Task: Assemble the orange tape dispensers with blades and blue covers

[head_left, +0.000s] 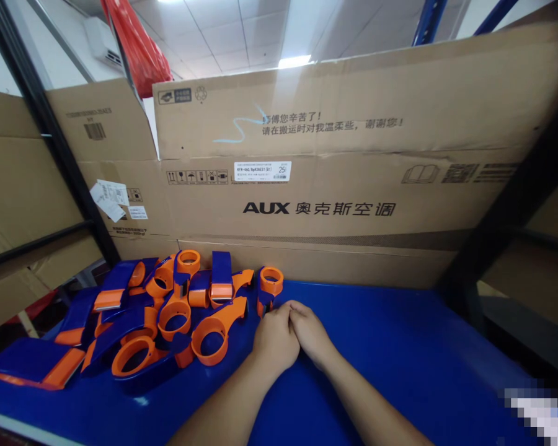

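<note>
My left hand is closed, its knuckles up and its fingers curled out of sight. Against it presses my right hand, also closed, and the two meet at the thumb side. Whether anything is inside them is hidden. Just beyond my left hand stands an orange and dark blue tape dispenser, its lower part covered by the hand; I cannot tell whether they touch. To the left lies a heap of several like tape dispensers, with orange rings and handles and blue guards. The closest to my left hand is an orange-handled dispenser.
A blue tabletop lies under my hands. Along its back stands a printed cardboard sheet. Black frame posts rise at the left and right. A red plastic bag hangs at upper left.
</note>
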The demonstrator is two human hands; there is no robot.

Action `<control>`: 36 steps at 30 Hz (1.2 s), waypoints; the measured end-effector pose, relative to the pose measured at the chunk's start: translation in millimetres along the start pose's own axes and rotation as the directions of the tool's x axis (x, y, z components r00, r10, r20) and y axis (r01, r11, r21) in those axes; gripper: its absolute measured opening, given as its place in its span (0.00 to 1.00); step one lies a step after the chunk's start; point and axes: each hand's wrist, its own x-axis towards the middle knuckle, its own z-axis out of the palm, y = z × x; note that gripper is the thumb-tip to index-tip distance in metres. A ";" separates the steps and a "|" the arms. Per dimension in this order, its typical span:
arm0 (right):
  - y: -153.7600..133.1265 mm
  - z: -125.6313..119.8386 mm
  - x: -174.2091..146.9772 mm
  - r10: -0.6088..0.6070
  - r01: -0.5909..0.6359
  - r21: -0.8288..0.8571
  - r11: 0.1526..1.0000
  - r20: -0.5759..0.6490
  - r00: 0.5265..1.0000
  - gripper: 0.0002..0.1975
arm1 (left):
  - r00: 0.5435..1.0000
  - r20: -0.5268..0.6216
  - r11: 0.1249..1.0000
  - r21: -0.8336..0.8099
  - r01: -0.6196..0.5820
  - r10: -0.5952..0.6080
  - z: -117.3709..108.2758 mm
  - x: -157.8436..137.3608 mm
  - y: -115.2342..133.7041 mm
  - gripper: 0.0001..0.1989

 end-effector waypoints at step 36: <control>1.2 -2.2 3.1 0.001 -0.001 0.012 1.000 0.022 1.000 0.14 | 0.999 0.022 0.999 -0.002 0.036 -0.036 -0.9 -0.3 3.1 0.22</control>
